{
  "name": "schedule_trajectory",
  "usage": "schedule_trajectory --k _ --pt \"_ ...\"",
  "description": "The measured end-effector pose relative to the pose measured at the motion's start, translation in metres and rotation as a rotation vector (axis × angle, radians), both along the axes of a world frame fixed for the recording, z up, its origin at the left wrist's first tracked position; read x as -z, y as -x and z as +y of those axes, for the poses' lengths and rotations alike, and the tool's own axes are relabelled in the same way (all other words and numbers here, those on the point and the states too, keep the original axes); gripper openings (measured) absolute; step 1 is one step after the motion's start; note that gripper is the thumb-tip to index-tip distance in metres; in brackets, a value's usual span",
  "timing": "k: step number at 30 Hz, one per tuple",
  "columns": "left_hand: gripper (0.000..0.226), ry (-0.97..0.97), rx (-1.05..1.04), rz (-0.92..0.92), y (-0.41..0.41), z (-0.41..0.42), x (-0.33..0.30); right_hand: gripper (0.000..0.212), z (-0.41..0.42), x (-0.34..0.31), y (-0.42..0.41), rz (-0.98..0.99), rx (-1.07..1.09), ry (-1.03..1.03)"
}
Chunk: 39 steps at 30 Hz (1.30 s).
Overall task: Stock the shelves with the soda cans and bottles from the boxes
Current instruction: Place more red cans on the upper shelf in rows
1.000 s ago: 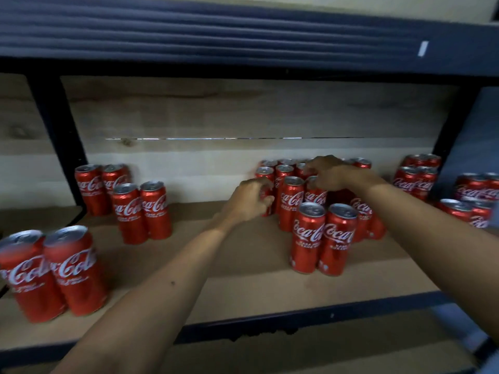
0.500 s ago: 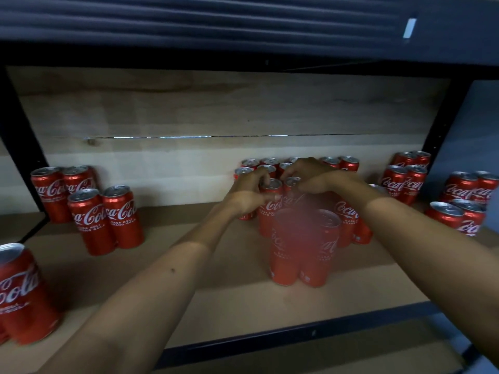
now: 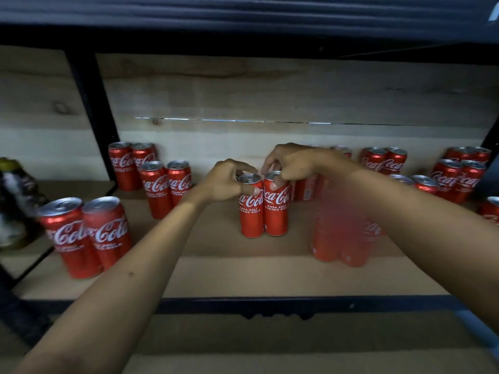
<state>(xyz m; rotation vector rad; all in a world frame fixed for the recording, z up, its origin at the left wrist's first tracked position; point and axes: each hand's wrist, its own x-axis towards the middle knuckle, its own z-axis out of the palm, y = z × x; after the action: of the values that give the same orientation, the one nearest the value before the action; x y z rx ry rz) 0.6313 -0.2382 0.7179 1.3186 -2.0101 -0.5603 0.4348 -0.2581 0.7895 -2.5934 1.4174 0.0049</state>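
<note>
Two upright cans stood touching at the shelf's (image 3: 243, 276) middle. The left hand (image 3: 225, 180) pinched the left can (image 3: 250, 209) at its rim; the right hand (image 3: 290, 161) pinched the right can (image 3: 276, 206). Other cans (image 3: 164, 187) stood around.

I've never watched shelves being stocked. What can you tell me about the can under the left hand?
The can is slim and red, metal by its look, with white Coca-Cola script and a silver top. It stands upright on the wooden shelf, against a twin can on its right. The left hand grips its rim from above.
</note>
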Motion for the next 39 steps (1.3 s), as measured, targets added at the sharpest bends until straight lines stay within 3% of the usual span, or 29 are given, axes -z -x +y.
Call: schedule_trajectory --k 4,11,20,26,34,39 --pt "0.034 -0.011 0.0 0.008 -0.041 0.022 0.002 0.046 0.013 0.009 -0.035 -0.029 -0.055 -0.005" --pt "0.035 -0.004 0.008 -0.013 -0.072 0.042 0.003 0.042 0.03 0.011 -0.061 -0.078 -0.099 -0.039" --pt "0.076 -0.072 -0.019 -0.17 -0.073 0.036 -0.001 0.047 0.038 0.012 -0.056 -0.07 -0.075 -0.023" --pt "0.042 -0.077 -0.012 -0.184 -0.073 0.039 -0.005 0.048 0.04 0.013 -0.057 -0.053 -0.057 -0.004" --pt "0.071 -0.069 -0.065 -0.195 -0.064 0.034 -0.023 0.058 0.039 -0.003 -0.04 -0.111 0.023 -0.107" --pt "0.058 0.01 -0.08 -0.207 -0.041 0.014 -0.043 0.049 0.021 -0.029 0.004 -0.064 0.104 0.026"
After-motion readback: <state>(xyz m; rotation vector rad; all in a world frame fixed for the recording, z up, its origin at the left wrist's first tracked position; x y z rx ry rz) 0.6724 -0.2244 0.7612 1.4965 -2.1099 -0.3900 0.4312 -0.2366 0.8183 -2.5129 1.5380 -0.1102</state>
